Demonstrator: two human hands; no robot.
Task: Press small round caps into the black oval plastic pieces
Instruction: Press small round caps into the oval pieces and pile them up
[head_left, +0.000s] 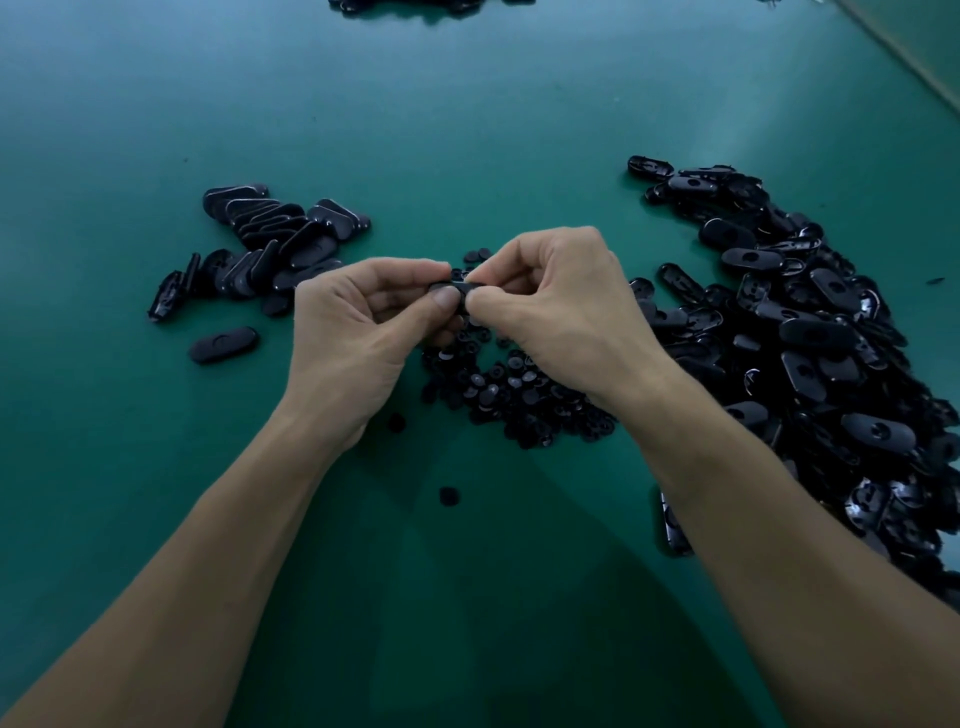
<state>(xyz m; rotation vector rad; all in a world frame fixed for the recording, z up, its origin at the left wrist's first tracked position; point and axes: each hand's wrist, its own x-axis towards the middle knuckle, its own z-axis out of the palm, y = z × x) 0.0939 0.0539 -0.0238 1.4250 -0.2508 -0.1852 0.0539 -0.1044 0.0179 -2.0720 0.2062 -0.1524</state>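
1. Nearest the person, one loose cap (449, 496) lay alone on the green table (467, 130), with a second loose cap (396, 422) just beyond it, beside the left wrist.
2. Next came the pile of small round caps (509, 395), spread under and between the two hands. Many were there, so the supply looked far from used up.
3. Above that pile, the left hand (358, 332) and the right hand (561, 312) met. Both pinched one black oval piece (454, 287) between thumbs and curled fingers, holding it off the table. This looked like the pressing step, but the fingers hid whether a cap was seated.
4. To the left, a single oval piece (223, 344) lay flat by itself. Beyond it was a small group of oval pieces (270, 244), some leaning in a row. These were probably the finished ones, though the caps in them could not be made out.
5. On the right, a much larger heap of oval pieces (810, 332) ran from near to far, several showing an open hole. Judged by the two groups, only a small share was done and most was left.
6. Farthest off, at the top edge, another dark pile (415, 6) was too cut off to identify.
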